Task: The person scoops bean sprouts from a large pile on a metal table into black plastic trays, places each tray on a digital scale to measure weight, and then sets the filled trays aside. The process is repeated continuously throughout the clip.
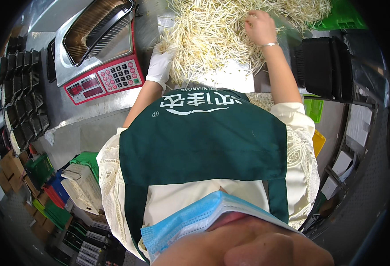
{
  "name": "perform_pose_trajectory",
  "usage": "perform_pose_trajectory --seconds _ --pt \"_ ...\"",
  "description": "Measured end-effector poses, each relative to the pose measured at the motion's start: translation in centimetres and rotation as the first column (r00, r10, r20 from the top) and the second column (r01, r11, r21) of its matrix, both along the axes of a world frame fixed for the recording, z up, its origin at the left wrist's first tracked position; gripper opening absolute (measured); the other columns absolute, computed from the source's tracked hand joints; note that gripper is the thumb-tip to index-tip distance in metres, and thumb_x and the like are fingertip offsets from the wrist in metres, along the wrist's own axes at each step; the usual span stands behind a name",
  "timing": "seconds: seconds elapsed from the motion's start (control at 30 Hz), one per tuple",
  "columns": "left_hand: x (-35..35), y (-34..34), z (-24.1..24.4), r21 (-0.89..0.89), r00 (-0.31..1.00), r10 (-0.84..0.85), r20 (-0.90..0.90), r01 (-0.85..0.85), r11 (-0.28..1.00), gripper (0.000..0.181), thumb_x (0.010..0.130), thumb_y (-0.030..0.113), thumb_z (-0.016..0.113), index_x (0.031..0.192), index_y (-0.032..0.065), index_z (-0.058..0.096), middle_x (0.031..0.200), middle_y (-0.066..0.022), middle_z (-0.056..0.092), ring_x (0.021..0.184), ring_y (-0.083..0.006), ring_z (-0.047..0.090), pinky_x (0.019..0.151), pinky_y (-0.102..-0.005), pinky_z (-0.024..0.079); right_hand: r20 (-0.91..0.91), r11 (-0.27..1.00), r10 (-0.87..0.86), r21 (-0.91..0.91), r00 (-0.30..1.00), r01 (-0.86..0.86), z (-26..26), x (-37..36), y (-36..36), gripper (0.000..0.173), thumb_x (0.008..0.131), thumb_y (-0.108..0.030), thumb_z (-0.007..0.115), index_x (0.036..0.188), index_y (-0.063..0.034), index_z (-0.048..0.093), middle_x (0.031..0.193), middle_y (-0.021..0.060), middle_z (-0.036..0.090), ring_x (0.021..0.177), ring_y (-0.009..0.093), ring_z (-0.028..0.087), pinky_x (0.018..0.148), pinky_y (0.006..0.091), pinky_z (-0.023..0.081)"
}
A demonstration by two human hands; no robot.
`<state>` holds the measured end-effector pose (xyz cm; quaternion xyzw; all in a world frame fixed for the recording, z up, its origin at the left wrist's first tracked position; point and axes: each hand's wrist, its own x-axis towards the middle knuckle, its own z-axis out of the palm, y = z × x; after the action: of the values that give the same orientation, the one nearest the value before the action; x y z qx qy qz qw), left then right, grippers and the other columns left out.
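A broad heap of bean sprouts [211,43] lies on the metal table in front of me. My left hand [159,66], in a white glove, is at the heap's left edge with a clump of sprouts over its fingers; the fingertips are hidden. My right hand [261,28], bare with a bracelet at the wrist, is at the heap's upper right. Its fingers are curled above the sprouts, and whether they pinch any is unclear. Left of the gloved hand stands a red digital scale [105,79] with a lit display. An empty black plastic tray [97,31] rests tilted on its pan.
Stacked black trays [328,68] stand right of my right arm. Several rows of packed trays [23,96] line the table's left end. A green crate [343,16] is at the upper right. Crates, including a white one [82,189], and cardboard boxes [12,169] sit lower left.
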<state>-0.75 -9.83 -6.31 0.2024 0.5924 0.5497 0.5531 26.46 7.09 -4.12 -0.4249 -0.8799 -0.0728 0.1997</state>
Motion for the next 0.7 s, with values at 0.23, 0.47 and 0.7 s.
perform_pose_trajectory --seconds 0.23,0.47,0.7 --pt "-0.1 -0.5 -0.1 -0.009 0.998 0.047 0.050 -0.047 0.999 0.044 0.078 0.005 0.060 0.118 -0.0029 0.043 0.101 -0.0121 0.058 0.084 -0.0179 0.058 0.072 -0.0286 0.048 0.193 0.404 -0.081 -0.890 0.978 0.209 10.7 10.3 -9.5 0.031 0.074 -0.026 0.066 0.094 -0.0025 0.064 0.092 0.0123 0.064 0.082 0.028 0.061 0.076 0.0335 0.048" --pt "1.1 1.7 1.5 -0.059 0.957 -0.121 0.264 0.141 0.988 0.036 0.080 0.006 0.058 0.114 -0.0018 0.050 0.102 -0.0119 0.059 0.088 -0.0193 0.060 0.076 -0.0294 0.049 -0.395 0.530 -0.127 -0.802 0.910 -0.275 3.8 -3.2 -11.2 0.073 0.076 -0.032 0.067 0.134 -0.0064 0.032 0.128 0.0163 0.044 0.109 0.027 0.050 0.091 0.0354 0.042" --pt "3.8 4.2 5.6 0.258 0.965 -0.165 0.202 0.110 0.960 0.035 0.074 0.006 0.067 0.106 -0.0033 0.058 0.099 -0.0110 0.063 0.087 -0.0164 0.060 0.075 -0.0277 0.046 -0.505 0.726 -0.095 -0.625 0.858 -0.287 5.0 -8.3 -9.6 0.063 0.072 -0.024 0.062 0.126 -0.0014 0.040 0.116 0.0246 0.045 0.104 0.033 0.051 0.093 0.0369 0.041"
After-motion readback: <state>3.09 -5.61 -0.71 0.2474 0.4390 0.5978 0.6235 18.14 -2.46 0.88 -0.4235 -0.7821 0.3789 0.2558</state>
